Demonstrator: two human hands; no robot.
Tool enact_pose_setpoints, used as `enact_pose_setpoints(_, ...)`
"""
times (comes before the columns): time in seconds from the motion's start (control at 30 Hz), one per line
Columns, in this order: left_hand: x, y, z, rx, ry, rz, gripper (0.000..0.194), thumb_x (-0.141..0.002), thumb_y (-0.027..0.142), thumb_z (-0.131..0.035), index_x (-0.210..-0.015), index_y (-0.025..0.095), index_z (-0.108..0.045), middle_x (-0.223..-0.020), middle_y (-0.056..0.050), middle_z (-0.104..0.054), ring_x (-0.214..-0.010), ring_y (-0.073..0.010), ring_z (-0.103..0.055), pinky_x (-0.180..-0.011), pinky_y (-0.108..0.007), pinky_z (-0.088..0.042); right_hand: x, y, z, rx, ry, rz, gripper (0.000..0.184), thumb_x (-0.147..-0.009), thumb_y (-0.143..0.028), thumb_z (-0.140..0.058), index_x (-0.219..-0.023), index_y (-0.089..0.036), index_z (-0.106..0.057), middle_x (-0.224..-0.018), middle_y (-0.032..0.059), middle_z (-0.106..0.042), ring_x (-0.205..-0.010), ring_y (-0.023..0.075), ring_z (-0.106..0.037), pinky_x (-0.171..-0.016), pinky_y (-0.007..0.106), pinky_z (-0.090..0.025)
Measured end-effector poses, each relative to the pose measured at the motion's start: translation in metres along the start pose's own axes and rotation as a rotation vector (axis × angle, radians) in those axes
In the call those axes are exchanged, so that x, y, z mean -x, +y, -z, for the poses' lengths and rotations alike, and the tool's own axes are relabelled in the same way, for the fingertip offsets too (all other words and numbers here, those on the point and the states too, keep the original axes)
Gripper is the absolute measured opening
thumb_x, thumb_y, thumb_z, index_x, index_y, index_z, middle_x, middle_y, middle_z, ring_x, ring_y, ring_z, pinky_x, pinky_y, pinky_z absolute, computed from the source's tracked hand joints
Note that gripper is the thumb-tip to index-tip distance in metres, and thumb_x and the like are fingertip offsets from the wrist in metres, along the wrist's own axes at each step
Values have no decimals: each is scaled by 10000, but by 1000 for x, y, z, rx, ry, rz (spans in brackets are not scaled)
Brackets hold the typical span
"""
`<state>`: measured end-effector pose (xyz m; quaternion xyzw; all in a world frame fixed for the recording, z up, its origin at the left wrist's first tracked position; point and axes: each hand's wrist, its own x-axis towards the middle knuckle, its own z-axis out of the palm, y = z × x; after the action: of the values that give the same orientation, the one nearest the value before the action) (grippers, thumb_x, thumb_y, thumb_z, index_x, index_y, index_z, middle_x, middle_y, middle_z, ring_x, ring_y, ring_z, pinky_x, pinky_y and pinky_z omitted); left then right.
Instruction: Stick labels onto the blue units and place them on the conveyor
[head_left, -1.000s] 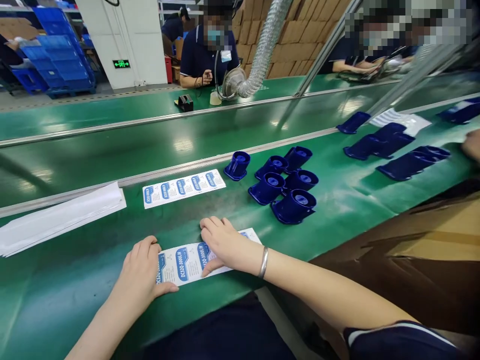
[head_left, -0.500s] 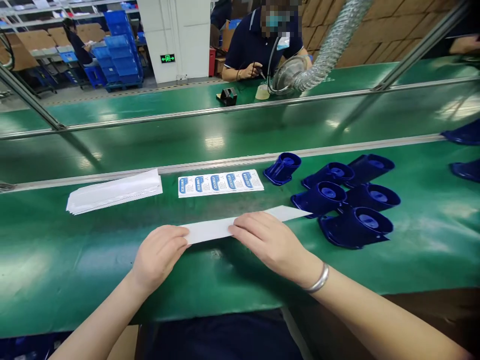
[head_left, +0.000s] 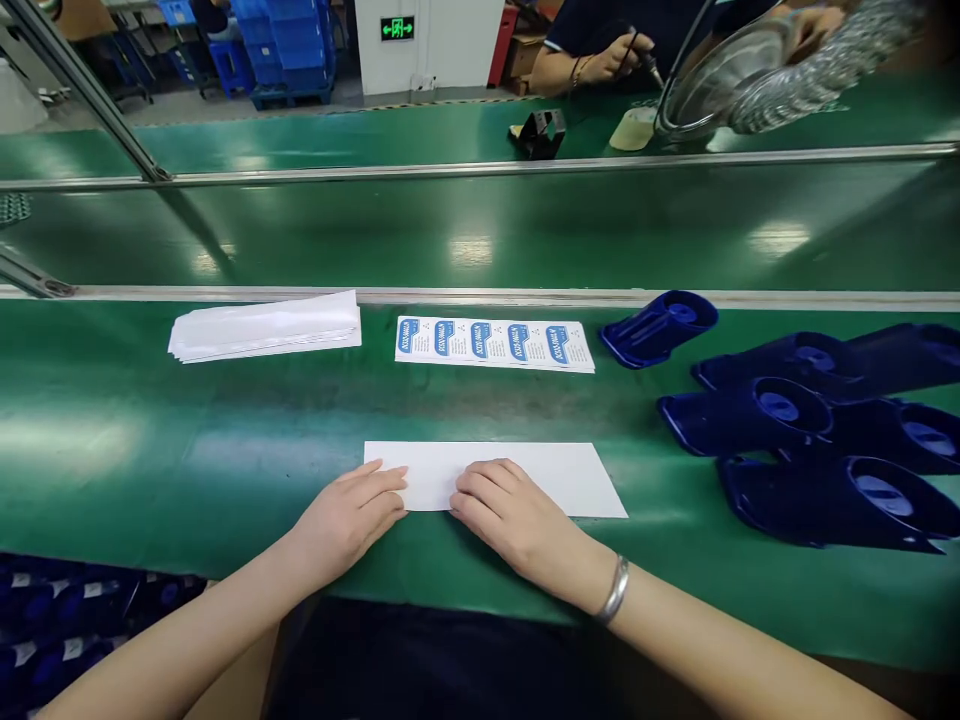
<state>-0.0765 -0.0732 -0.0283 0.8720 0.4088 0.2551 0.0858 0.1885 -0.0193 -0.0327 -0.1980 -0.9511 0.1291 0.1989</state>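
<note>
A white strip of paper (head_left: 517, 470) lies blank side up on the green bench (head_left: 150, 460) just in front of me. My left hand (head_left: 349, 520) rests at its near left edge, fingers curled on the paper. My right hand (head_left: 514, 515), a silver bangle on its wrist, presses fingertips on the strip's near edge beside the left. Further back lies a sheet of blue-and-white labels (head_left: 495, 343), and to its left a stack of blank white strips (head_left: 262, 326).
Several dark blue plastic housings (head_left: 810, 420) crowd the bench at right. A metal rail (head_left: 480, 296) borders the conveyor belt (head_left: 480, 230) behind. Across the belt a person's hands (head_left: 607, 55) work beside a fan with a ribbed hose (head_left: 795, 70). Blue parts fill a bin (head_left: 75, 610) lower left.
The label strip was turned over, printed side down, and laid flat. Both hands came close together at its near edge. My view shifted left and downward.
</note>
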Motion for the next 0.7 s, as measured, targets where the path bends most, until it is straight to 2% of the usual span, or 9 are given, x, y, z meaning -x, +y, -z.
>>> enact_pose_setpoints(0.17,-11,-2,6,226,-55,220,126,-941,158,-634,-826,191,-674,-1029,-40,-734,-1101,-200,-652,-983,-378,-539,-4,0,-3,-181,-3,-176,177,-1068,-177,-507,-923,-142,-603,-902,74,-588,-852,243,-500,-765,388,-428)
enact_pose_setpoints(0.3,-25,-7,13,296,-216,452,147,-866,229,-741,-719,230,-723,-1051,2,-731,-1031,-226,-594,-916,-414,-496,-14,2,6,-286,-87,-312,167,-1012,-127,-610,-850,-159,-584,-823,37,-581,-778,218,-510,-707,345,-416)
enact_pose_setpoints(0.4,-36,-12,16,356,-307,563,159,-847,246,-760,-691,235,-732,-1010,19,-740,-987,-216,-581,-908,-411,-466,-25,6,13,-308,-182,-401,219,-977,-97,-660,-786,-170,-584,-775,15,-587,-736,206,-532,-689,335,-411)
enact_pose_setpoints(0.53,-44,-15,20,392,-372,594,170,-844,234,-759,-680,224,-715,-989,27,-738,-990,-207,-573,-921,-394,-436,-32,12,17,-442,-237,-477,206,-944,-57,-700,-805,-182,-615,-813,0,-610,-763,191,-563,-705,312,-424)
enact_pose_setpoints(0.6,-42,-14,22,397,-401,570,142,-837,235,-765,-702,231,-720,-1032,29,-722,-1033,-210,-563,-951,-394,-420,-31,13,16,-512,-235,-473,196,-928,-44,-718,-827,-188,-632,-843,0,-611,-809,192,-571,-740,309,-435)
enact_pose_setpoints(0.7,-38,-12,24,385,-413,552,119,-808,231,-793,-709,236,-726,-1089,22,-697,-1079,-219,-548,-981,-404,-406,-28,12,15,-499,-248,-437,193,-923,-76,-740,-799,-186,-640,-835,9,-595,-832,206,-562,-769,326,-439)
